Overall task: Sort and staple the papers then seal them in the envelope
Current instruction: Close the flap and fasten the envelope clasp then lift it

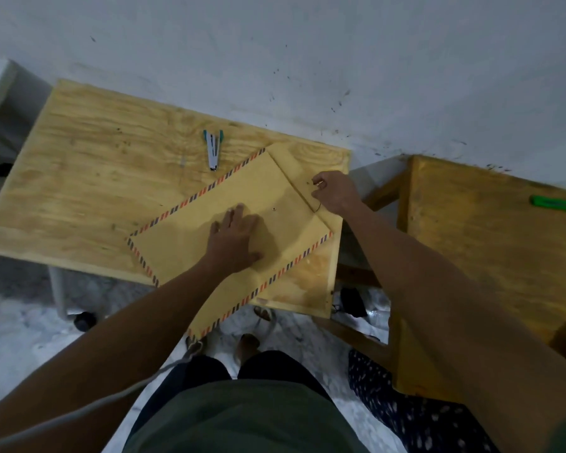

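Wooden table: left hand flat on envelope, right hand pinching string

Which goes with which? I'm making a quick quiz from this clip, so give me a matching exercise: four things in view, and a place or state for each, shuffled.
Things:
1. stapler
2. envelope
3. left hand
4. right hand

Places or states:
A. pinching a thin string at the flap
B. pressed flat on the envelope's middle
C. lying alone on the table, beyond the envelope
D. lying slantwise, one corner past the table's near edge

Pairs: 1-C, 2-D, 3-B, 4-A
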